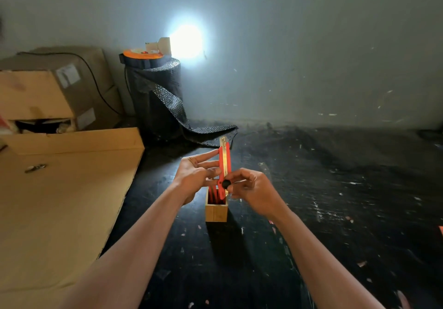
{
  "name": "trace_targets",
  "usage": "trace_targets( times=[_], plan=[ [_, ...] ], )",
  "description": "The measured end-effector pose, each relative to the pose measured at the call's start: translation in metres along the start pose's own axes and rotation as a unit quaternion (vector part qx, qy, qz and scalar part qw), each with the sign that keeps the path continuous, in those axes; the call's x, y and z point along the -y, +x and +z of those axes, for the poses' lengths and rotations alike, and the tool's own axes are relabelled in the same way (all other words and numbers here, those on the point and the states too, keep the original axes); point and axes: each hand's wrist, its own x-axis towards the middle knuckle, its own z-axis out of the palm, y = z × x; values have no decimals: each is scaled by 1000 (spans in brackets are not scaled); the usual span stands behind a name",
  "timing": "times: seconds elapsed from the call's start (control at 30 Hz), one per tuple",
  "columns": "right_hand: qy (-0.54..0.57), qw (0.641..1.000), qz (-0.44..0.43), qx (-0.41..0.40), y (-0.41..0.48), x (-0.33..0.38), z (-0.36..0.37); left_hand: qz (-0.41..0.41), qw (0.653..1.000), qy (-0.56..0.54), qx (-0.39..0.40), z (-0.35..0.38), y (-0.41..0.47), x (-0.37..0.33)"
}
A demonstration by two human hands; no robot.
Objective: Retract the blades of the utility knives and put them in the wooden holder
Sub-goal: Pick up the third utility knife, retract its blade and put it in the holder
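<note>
1. Two bare forearms reach in from the near edge over a dark, scuffed table (311, 189) flecked with pale scraps.
2. To the left lies a large flat sheet of cardboard (60, 213), with a small metal object (35, 168) resting on its far part (too small to identify).
3. Near the middle stands a small wooden holder (216, 210), upright and open at the top. Red knives (213, 195) already stand inside it.
4. Just above the holder, both hands hold a red utility knife (224, 165) nearly upright, its lower end right at the holder's far rim; whether it touches the rim cannot be told.
5. The right hand (254, 189) is on the right of the knife's lower part, its fingers curled and pinching at the black knob (226, 184) on the knife.
6. The left hand (195, 173) steadies the knife from the left: its fingers are stretched out, the fingertips (214, 152) touching the red body partway up, so the grip is light rather than a closed fist.
7. A short metal tip shows at the knife's far end (blade or guide rail, it cannot be told).
8. Beyond the hands, a roll of black mesh-like material (155, 97) stands upright, a loose end trailing across the table towards the knife. An orange-rimmed reel (143, 55) sits on top of it.
9. At far left are stacked cardboard boxes (52, 88) with a black cable draped over them.
10. Behind everything is a grey wall (311, 45), with a bright glare of light just right of the roll's top.
</note>
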Motion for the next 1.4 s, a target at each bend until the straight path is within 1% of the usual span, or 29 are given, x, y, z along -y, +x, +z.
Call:
trace_targets(
  times=[0.1,0.33,0.43,0.6,0.8,0.9,1.0,1.23,1.4],
  plan=[
    [-34,999,-1,-14,-2,0,5,4,1000,20,-4,0,0,-4],
    [-116,993,-4,-25,-4,3,7,4,1000,14,0,3,0,-6],
    [-115,992,6,-57,-5,4,11,5,1000,22,2,6,-1,-7],
    [-133,990,-13,-47,-10,7,12,5,1000,8,2,7,-2,-9],
    [-128,989,-4,-77,-11,7,14,12,1000,16,1,9,-2,-5],
    [-126,990,-11,-62,-11,5,15,11,1000,10,2,7,-1,-4],
    [-132,990,3,-56,-10,5,15,11,1000,9,-3,6,-1,-5],
    [-127,989,2,-78,-9,0,20,16,1000,16,7,6,0,1],
    [-128,990,-2,-50,-6,-2,17,17,1000,8,1,2,3,6]
  ],
)
